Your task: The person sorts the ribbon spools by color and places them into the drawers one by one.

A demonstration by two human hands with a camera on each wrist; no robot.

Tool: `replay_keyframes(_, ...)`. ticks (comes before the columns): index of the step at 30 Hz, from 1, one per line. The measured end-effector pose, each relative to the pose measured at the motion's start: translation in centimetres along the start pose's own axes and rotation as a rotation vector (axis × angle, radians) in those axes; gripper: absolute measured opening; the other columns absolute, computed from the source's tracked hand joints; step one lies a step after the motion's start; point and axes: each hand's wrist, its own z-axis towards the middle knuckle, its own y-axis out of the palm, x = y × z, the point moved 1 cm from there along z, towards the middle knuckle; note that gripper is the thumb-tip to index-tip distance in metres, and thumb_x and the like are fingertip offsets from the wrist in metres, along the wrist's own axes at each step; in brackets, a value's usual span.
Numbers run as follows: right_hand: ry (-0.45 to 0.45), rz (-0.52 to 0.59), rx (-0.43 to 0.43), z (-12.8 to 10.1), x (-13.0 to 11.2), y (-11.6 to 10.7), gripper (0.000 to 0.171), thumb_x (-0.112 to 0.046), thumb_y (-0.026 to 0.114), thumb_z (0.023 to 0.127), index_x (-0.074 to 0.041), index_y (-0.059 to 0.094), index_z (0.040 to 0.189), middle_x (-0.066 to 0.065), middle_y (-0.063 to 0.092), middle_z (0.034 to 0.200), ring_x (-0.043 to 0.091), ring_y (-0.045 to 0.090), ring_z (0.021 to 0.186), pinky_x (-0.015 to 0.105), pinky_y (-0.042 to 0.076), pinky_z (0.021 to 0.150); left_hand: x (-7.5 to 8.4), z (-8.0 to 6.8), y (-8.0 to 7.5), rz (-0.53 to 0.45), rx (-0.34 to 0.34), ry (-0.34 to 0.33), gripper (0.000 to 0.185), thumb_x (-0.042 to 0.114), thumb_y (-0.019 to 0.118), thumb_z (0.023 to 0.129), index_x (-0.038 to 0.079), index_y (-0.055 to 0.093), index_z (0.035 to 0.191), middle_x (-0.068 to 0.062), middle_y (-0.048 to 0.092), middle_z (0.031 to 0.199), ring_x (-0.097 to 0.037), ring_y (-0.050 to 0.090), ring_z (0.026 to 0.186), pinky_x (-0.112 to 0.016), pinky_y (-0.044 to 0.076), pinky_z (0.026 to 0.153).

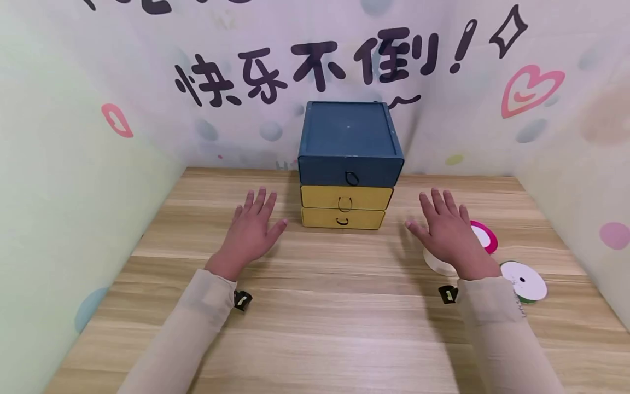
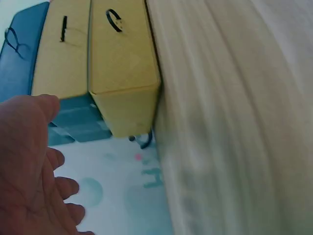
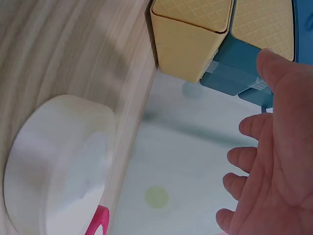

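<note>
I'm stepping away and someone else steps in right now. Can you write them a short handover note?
Left hand: open, fingers spread, over the wooden table, holding nothing.
Right hand: open, above the white ribbon spool, not gripping it.
Drawer stack at the back centre: blue on top, two yellow below, all shut.
Pink spool and green spool lie to the right.
Done: nothing visibly. Left: spools untouched, drawers unopened.

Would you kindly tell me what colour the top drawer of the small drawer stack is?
The top drawer is dark blue, clearest in the head view.
</note>
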Motion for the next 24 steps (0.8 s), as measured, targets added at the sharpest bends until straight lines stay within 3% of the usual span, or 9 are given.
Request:
replay_keyframes(4, -0.021, -0.009, 0.001, 0.0, 0.3, -0.2, 0.088, -0.063, 0.036, 0.1, -0.002, 0.013, 0.159, 0.025, 0.0, 0.163, 0.043, -0.011, 0.147, 0.068, -0.003, 0.11, 0.9, 0.0, -1.3, -0.121, -0.064, 0.03, 0.075, 0.05, 0.036, 0.105, 0.004, 0.013, 0.159, -0.022, 0.008, 0.163, -0.044, 0.001, 0.148, -0.065, 0.011, 0.112)
replay_keyframes(7, -0.042, -0.013, 0.016, -0.2, 0.5, -0.4, 0.087, -0.061, 0.038, 0.1, -0.002, 0.015, 0.159, 0.027, 0.002, 0.162, 0.044, -0.009, 0.148, 0.069, -0.002, 0.11, 1.7, 0.1, -2.5, -0.122, -0.086, 0.058, 0.075, 0.05, 0.037, 0.105, 0.005, 0.013, 0.16, -0.022, 0.008, 0.163, -0.043, 0.001, 0.149, -0.065, 0.012, 0.112)
replay_keyframes(18, -0.159, -0.028, 0.12, -0.4, 0.2, -2.4, 0.079, -0.046, 0.051, 0.102, 0.003, 0.021, 0.156, 0.03, 0.01, 0.16, 0.046, 0.002, 0.148, 0.068, 0.007, 0.111, 4.5, 0.8, -6.2, -0.04, 0.034, 0.186, 0.075, 0.047, 0.046, 0.103, 0.005, 0.019, 0.159, -0.021, 0.015, 0.163, -0.04, 0.011, 0.149, -0.057, 0.017, 0.115)
replay_keyframes(24, -0.213, -0.052, 0.193, -0.1, -0.6, -4.2, 0.078, -0.043, 0.055, 0.101, 0.002, 0.023, 0.156, 0.029, 0.012, 0.161, 0.043, 0.002, 0.149, 0.066, 0.01, 0.112, 5.8, 2.0, -8.3, -0.139, 0.092, 0.179, 0.074, 0.053, 0.043, 0.102, 0.01, 0.024, 0.159, -0.012, 0.015, 0.164, -0.03, 0.013, 0.15, -0.049, 0.018, 0.117)
